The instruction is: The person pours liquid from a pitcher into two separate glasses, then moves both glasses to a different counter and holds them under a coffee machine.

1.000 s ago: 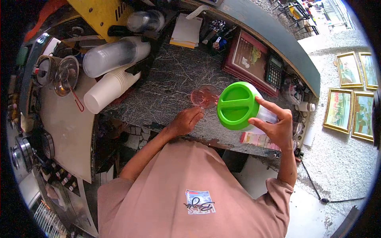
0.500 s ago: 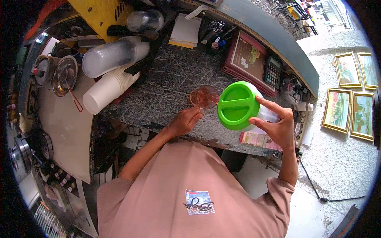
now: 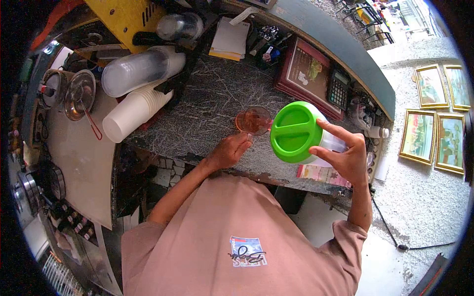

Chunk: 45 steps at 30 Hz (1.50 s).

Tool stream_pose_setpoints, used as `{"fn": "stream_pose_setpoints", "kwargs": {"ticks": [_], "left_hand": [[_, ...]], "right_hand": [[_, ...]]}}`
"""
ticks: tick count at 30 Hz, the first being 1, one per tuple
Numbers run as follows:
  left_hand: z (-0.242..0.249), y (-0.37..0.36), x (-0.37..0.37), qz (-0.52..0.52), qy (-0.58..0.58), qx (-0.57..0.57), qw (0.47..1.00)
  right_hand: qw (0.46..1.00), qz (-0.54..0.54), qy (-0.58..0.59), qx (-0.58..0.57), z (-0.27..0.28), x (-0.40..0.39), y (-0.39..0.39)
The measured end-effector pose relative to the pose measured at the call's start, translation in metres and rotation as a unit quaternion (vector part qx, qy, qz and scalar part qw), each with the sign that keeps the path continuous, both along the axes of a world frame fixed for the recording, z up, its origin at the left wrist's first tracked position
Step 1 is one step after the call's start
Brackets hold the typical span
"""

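Liquid (image 3: 256, 123) in cup (image 3: 247, 114) has shifted, looking darker (little else has) | left hand (image 3: 228, 152): fingers gripping cup's near side | right hand (image 3: 347, 155): fingers gripping green-lidded pitcher (image 3: 295, 132), pour underway

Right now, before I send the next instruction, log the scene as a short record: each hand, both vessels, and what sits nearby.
Left hand: fingers closed at the near side of a clear cup
Right hand: gripping a translucent pitcher
Pitcher: tilted toward the cup, green lid on
Cup contents: reddish liquid; exact level unclear
Left side: stacked white cups, lying sideways
Far right of counter: calculator
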<state>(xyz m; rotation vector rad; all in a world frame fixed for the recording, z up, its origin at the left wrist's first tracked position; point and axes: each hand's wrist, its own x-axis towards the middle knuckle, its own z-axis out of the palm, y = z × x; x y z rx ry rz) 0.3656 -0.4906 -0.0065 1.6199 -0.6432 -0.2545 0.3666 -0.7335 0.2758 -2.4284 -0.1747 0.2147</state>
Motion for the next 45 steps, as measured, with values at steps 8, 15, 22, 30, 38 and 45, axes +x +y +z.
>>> {"fn": "stream_pose_setpoints", "kwargs": {"ticks": [8,15,22,30,38,45], "left_hand": [[-0.004,0.002,-0.001,-0.003,-0.004,0.007,1.000],[0.000,0.001,-0.001,0.000,-0.003,-0.009,1.000],[-0.002,0.001,-0.001,-0.002,0.012,0.002,1.000],[0.000,0.001,-0.001,-0.003,0.020,-0.009,1.000],[-0.002,0.001,-0.001,0.003,0.014,-0.009,1.000],[-0.005,0.002,-0.001,-0.007,0.028,0.016,0.999]], "right_hand": [[1.000,0.005,0.000,-0.018,0.005,0.002,0.003],[1.000,0.004,0.017,-0.021,0.008,0.004,0.005],[1.000,0.007,0.016,-0.023,0.011,0.004,0.008],[1.000,0.009,0.009,-0.011,0.009,0.005,0.009],[1.000,0.027,-0.004,-0.007,0.005,0.006,0.007],[1.000,0.003,0.011,0.003,-0.005,0.001,0.005]]}}
